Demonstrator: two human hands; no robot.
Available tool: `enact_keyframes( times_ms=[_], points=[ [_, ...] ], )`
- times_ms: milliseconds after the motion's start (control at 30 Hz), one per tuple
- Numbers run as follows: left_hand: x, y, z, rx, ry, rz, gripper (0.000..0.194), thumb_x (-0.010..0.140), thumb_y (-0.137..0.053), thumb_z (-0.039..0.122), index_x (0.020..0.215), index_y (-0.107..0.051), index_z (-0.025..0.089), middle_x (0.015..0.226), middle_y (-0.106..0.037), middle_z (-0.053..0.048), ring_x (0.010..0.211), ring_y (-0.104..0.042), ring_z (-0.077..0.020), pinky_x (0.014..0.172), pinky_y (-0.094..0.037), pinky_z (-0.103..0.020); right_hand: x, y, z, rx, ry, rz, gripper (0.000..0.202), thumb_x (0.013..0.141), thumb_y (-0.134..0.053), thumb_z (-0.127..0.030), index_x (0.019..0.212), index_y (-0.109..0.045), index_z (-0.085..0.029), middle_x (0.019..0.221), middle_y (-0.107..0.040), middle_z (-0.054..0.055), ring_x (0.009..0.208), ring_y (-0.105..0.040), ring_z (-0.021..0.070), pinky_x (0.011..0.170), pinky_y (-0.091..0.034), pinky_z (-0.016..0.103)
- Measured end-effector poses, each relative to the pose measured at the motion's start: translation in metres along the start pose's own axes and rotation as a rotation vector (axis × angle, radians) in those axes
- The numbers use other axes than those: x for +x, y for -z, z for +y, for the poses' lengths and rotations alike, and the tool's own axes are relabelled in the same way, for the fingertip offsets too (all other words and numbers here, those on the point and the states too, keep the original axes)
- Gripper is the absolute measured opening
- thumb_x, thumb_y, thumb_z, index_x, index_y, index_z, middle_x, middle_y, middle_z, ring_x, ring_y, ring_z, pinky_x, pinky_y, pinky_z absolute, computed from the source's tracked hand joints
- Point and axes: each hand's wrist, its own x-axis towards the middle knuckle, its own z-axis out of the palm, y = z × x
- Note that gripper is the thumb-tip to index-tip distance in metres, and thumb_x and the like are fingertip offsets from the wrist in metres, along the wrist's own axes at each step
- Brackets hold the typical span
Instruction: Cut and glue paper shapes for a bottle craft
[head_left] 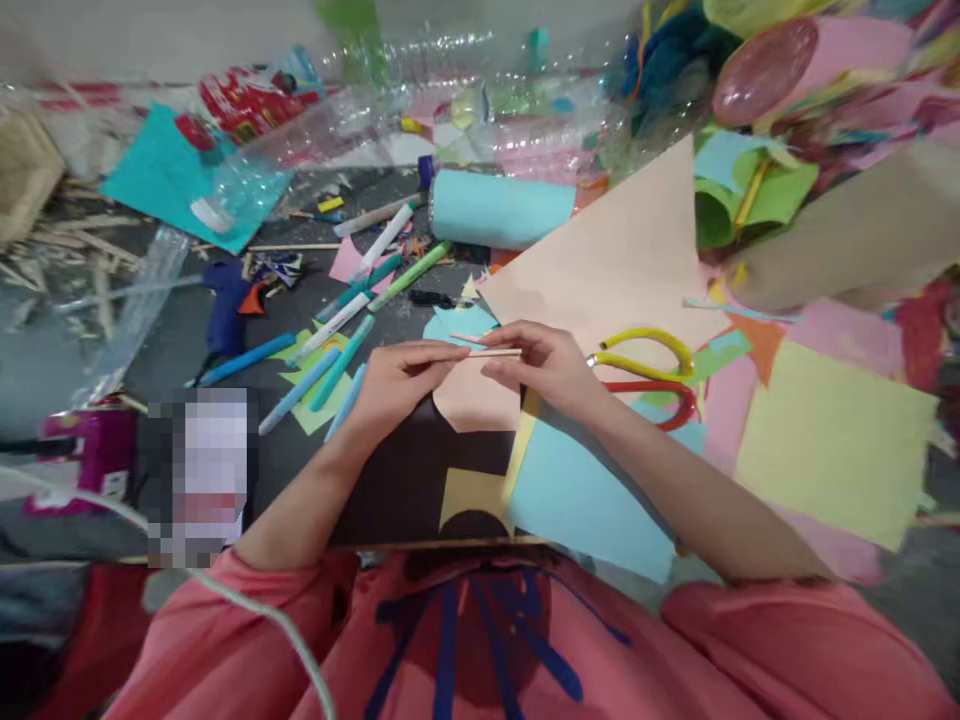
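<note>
My left hand [401, 382] and my right hand [551, 362] meet over the middle of the table, fingers pinched around a thin pale strip [496, 352]. Whether it is folded paper or a wooden stick I cannot tell. Just under the hands lies a cut peach paper piece [480, 400], with a light blue paper scrap [454, 322] behind it. Scissors with one yellow and one red handle [652, 365] rest beside my right wrist, their blades hidden by it. Several markers [341, 365] lie to the left of my left hand.
A plastic bottle wrapped in light blue paper [502, 208] lies behind the hands, near a large peach sheet [615, 240]. At left are a blue glue gun [226, 305] and a white cable [262, 612]. Yellow paper [832, 440] and blue paper [592, 490] lie right.
</note>
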Motion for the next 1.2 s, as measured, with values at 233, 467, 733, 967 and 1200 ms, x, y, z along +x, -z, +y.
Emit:
enact_keyframes(
  times_ms=[233, 467, 733, 967, 1200],
  points=[
    [-0.0013, -0.0015, 0.0061, -0.051, 0.145, -0.051, 0.032, 0.075, -0.074, 0.037, 0.099, -0.077, 0.017, 0.096, -0.078, -0.008, 0.088, -0.072, -0.0213, 0.074, -0.056, -0.026, -0.0023, 0.0020, -0.0030, -0.093, -0.024, 0.018, 0.018, 0.074, -0.073, -0.036, 0.078, -0.074, -0.019, 0.073, -0.071, 0.002, 0.063, -0.057, 0.0124, 0.056, -0.043, 0.026],
    [-0.0004, -0.0015, 0.0064, -0.011, 0.172, -0.060, 0.025, 0.077, -0.071, 0.039, 0.090, -0.079, 0.019, 0.089, -0.079, -0.006, 0.085, -0.071, -0.0200, 0.073, -0.054, -0.025, -0.0038, -0.0002, -0.0049, -0.067, -0.032, 0.018, 0.013, 0.074, -0.071, -0.030, 0.077, -0.072, -0.018, 0.070, -0.068, 0.002, 0.060, -0.053, 0.0113, 0.054, -0.040, 0.026],
    [-0.0020, -0.0019, 0.0049, -0.001, 0.112, -0.006, 0.020, 0.076, -0.072, 0.035, 0.087, -0.080, 0.020, 0.085, -0.079, -0.005, 0.079, -0.072, -0.0182, 0.068, -0.054, -0.023, -0.0020, 0.0002, -0.0065, -0.042, -0.053, -0.030, 0.015, 0.073, -0.072, -0.032, 0.079, -0.071, -0.018, 0.073, -0.068, 0.002, 0.065, -0.055, 0.0120, 0.056, -0.041, 0.025],
    [-0.0023, -0.0030, 0.0040, -0.027, 0.112, -0.002, 0.020, 0.074, -0.074, 0.035, 0.086, -0.080, 0.020, 0.084, -0.079, -0.005, 0.076, -0.071, -0.0173, 0.066, -0.053, -0.023, -0.0025, 0.0004, -0.0062, -0.011, -0.105, -0.054, 0.024, 0.072, -0.075, -0.040, 0.076, -0.069, -0.017, 0.064, -0.060, -0.002, 0.051, -0.039, 0.0065, 0.048, -0.030, 0.023],
    [-0.0001, -0.0026, 0.0083, -0.049, 0.148, -0.038, 0.027, 0.073, -0.075, 0.041, 0.088, -0.079, 0.018, 0.084, -0.078, -0.005, 0.075, -0.069, -0.0169, 0.067, -0.052, -0.023, -0.0025, -0.0001, -0.0048, 0.000, -0.074, -0.036, 0.022, 0.072, -0.076, -0.039, 0.075, -0.068, -0.018, 0.063, -0.060, -0.002, 0.053, -0.044, 0.0084, 0.049, -0.034, 0.024]
  ],
)
